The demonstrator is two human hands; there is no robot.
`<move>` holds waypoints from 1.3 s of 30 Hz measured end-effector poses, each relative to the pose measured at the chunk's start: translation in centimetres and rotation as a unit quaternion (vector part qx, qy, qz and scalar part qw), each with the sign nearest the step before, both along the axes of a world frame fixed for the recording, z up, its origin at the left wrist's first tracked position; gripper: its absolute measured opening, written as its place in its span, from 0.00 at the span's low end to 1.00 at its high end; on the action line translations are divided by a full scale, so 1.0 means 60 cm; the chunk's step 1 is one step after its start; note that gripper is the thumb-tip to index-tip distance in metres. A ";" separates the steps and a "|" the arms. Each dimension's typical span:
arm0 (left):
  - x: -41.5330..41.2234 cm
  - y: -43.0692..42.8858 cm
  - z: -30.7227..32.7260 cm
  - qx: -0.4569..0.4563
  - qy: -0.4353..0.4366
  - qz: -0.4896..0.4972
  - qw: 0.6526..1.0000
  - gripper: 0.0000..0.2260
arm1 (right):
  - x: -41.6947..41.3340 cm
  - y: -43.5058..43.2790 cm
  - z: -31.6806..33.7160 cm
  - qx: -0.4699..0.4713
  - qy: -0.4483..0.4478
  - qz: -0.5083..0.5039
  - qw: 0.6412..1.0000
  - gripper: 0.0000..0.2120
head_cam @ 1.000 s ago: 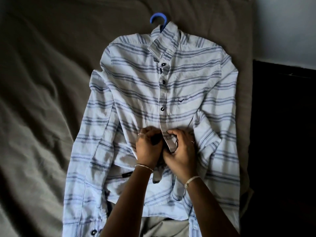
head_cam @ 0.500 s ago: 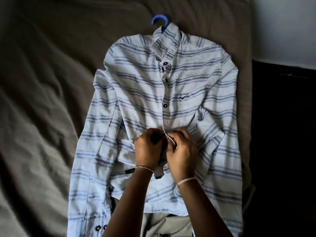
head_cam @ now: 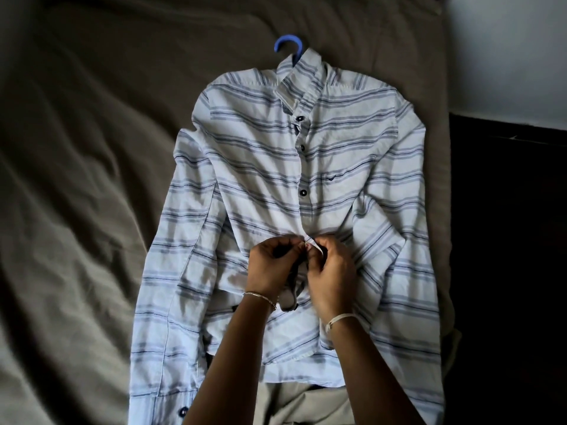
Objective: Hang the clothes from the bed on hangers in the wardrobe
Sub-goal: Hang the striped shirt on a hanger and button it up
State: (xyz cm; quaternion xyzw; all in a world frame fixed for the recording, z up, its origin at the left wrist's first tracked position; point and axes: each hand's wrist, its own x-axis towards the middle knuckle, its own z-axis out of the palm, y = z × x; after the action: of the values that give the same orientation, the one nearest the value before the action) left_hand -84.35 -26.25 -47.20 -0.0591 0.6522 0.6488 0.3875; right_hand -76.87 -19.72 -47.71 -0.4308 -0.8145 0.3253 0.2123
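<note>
A white shirt with blue stripes lies flat on the bed, front up, its long sleeves stretched down both sides. A blue hanger is inside it; only the hook shows above the collar. Three dark buttons on the upper placket are fastened. My left hand and my right hand meet at the placket below the third button. Both pinch the two edges of the shirt front together there. Whatever lies between the fingers is hidden.
The bed is covered with a wrinkled grey-brown sheet. Another greyish garment peeks out under the shirt's hem. The bed's right edge borders a dark floor and a pale wall.
My hands stay at the same spot on the placket, fingers shifting closer together. The fabric below the third button has been drawn tighter; the view has drifted slightly.
</note>
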 end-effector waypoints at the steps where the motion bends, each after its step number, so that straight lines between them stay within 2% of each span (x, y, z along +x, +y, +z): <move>1: 0.000 0.000 -0.001 0.008 -0.004 -0.005 1.000 0.07 | 0.000 -0.001 0.000 0.006 0.001 -0.005 1.000 0.07; 5: -0.007 -0.006 -0.013 0.042 -0.027 -0.024 0.998 0.07 | -0.002 -0.010 -0.002 0.024 0.007 -0.023 0.999 0.06; 10: -0.012 -0.007 -0.025 0.046 -0.043 -0.028 0.998 0.09 | 0.007 -0.012 -0.013 -0.010 0.039 -0.010 0.999 0.06; 14: -0.015 -0.007 -0.028 0.015 -0.003 -0.031 0.999 0.05 | 0.008 -0.015 -0.013 -0.002 0.033 0.008 0.999 0.09; 16: -0.015 -0.008 -0.032 0.004 0.009 -0.023 1.000 0.04 | 0.007 -0.008 -0.013 0.002 0.017 0.020 1.000 0.15; 18: -0.014 -0.008 -0.036 0.003 0.002 -0.016 1.000 0.04 | 0.006 0.006 -0.015 -0.055 0.021 0.011 0.998 0.17; 22: -0.009 -0.007 -0.036 -0.001 -0.011 -0.006 1.000 0.04 | -0.009 0.027 -0.025 -0.231 0.050 -0.038 0.971 0.02; 25: -0.012 -0.004 -0.043 -0.029 -0.038 0.033 0.998 0.04 | -0.012 0.028 -0.025 -0.275 0.067 -0.046 0.958 0.04; 28: -0.007 0.000 -0.039 -0.044 -0.029 0.029 0.998 0.07 | -0.011 0.029 -0.025 -0.280 0.079 -0.047 0.956 0.06; 32: -0.001 0.008 -0.040 -0.085 0.029 0.030 0.996 0.06 | -0.005 0.028 -0.036 -0.245 0.075 -0.022 0.966 0.09; 35: 0.001 0.007 -0.048 -0.106 0.063 0.026 0.992 0.09 | 0.000 0.026 -0.043 -0.203 0.074 -0.004 0.976 0.03; 39: 0.023 0.010 -0.055 -0.125 0.132 0.049 0.982 0.02 | -0.001 0.029 -0.043 -0.125 0.055 0.036 0.990 0.01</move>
State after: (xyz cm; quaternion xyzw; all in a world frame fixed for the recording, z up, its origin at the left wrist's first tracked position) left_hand -82.97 -25.62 -50.50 -0.0525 0.7701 0.5822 0.2552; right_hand -76.91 -17.97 -50.27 -0.4060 -0.7694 0.4551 0.1898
